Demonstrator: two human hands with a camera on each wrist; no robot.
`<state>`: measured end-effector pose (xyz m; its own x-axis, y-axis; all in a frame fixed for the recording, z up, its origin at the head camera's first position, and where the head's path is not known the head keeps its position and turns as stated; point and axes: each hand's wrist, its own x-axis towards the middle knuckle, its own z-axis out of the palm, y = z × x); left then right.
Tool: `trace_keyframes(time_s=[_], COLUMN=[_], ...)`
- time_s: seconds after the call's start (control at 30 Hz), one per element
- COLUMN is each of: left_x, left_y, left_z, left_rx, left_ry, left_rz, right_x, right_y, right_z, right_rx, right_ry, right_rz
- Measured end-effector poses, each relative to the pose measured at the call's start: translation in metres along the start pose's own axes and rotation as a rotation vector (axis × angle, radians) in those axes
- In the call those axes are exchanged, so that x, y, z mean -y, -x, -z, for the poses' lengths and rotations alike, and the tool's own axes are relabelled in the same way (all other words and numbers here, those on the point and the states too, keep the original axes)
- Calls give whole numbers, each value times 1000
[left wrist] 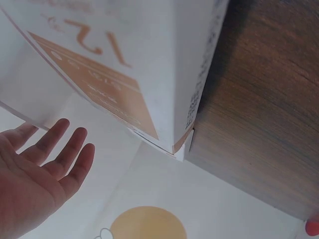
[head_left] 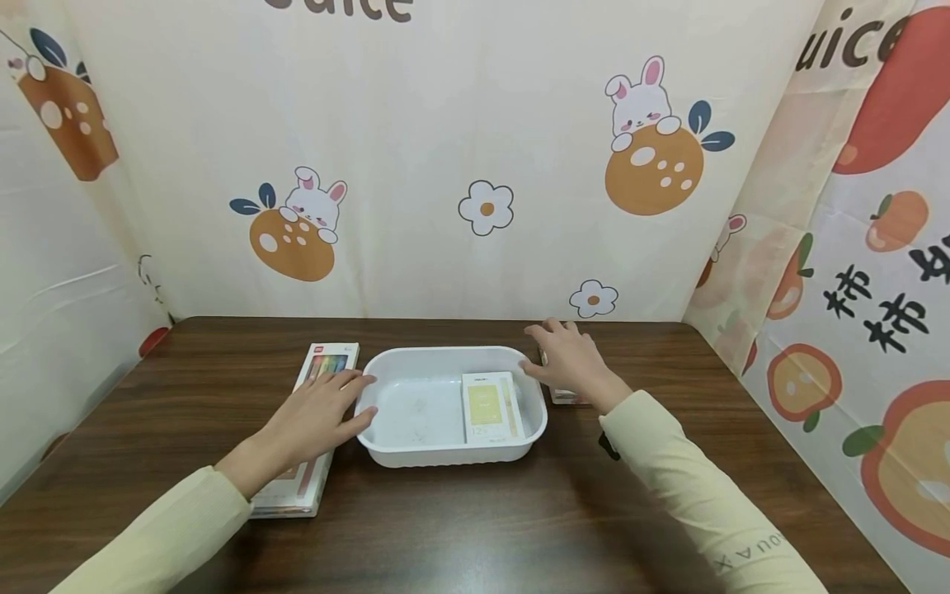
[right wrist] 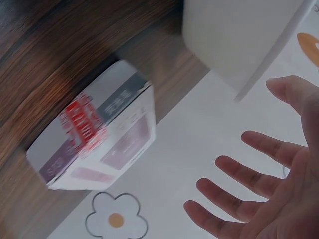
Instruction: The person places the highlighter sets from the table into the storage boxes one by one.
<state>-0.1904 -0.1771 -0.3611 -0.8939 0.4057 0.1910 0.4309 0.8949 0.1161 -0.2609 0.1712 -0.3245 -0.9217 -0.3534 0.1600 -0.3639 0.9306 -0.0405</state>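
A white plastic basin [head_left: 416,456] stands mid-table, with a small white box with a yellow-green panel [head_left: 486,405] lying in its right half. My left hand [head_left: 315,417] has its fingers spread, fingertips right at the basin's left rim. Beneath it lies a flat white box with a picture of coloured pencils [head_left: 321,360], partly hidden by the hand; an orange-panelled box [left wrist: 99,84] shows there in the left wrist view. My right hand [head_left: 571,360], fingers extended and empty, is at the right rim, above a white box with purple panels and a red sticker [right wrist: 99,134], mostly hidden in the head view.
The dark wooden table [head_left: 445,536] ends at a pale printed curtain [head_left: 416,247] behind the basin. Another printed curtain [head_left: 853,346] hangs along the right side. A small black object [head_left: 609,446] shows beneath the right sleeve.
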Motion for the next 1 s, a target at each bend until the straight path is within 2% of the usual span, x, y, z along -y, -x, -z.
trace_keyframes(time_s=[0.3,0.73,1.0], left_x=[1,0,1], left_y=[1,0,0], left_z=[0,-1,-1], left_rx=[-23,-13,2], left_ry=[-2,-3,8], left_rz=[-6,-9,4], right_x=[-17,-37,-44], right_y=[-1,-3,-3], right_z=[-4,-19,-31], right_rx=[19,24,98], right_ry=[-24,-29,-36], right_rz=[-61,-109,-155])
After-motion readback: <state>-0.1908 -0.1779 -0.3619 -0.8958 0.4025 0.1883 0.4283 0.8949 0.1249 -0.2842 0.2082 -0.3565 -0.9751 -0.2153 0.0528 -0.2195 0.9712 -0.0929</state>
